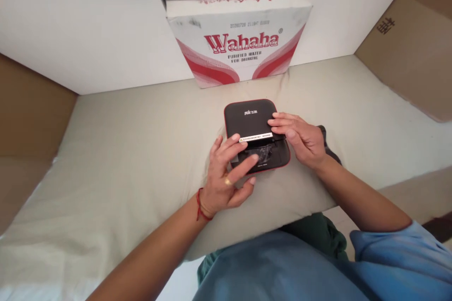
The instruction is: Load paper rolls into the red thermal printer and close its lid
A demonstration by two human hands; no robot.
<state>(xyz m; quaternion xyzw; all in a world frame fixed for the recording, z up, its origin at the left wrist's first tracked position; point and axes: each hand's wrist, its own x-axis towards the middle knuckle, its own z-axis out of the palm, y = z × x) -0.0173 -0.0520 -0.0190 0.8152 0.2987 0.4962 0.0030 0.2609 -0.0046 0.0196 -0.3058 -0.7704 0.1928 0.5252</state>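
Note:
A flat black device (250, 124) with rounded corners and a thin red edge lies on the cloth-covered surface. It bears a pale logo, a white printed label strip (256, 137) across it and a glossy dark panel (264, 154) on the near part. What kind of device it is, I cannot tell. My left hand (229, 176) is open on its near left side, fingers spread, with one fingertip over the glossy panel. On the right edge rests my right hand (302, 141), open, its fingers stretched out over the top.
Behind the device stands a Wahaha water carton (243, 42) among white boxes (92, 33). Brown cardboard boxes flank the surface at left (28, 127) and right (413, 42). A black object (329, 146), partly hidden, lies behind my right wrist. Beige cloth (141, 150) covers the surface.

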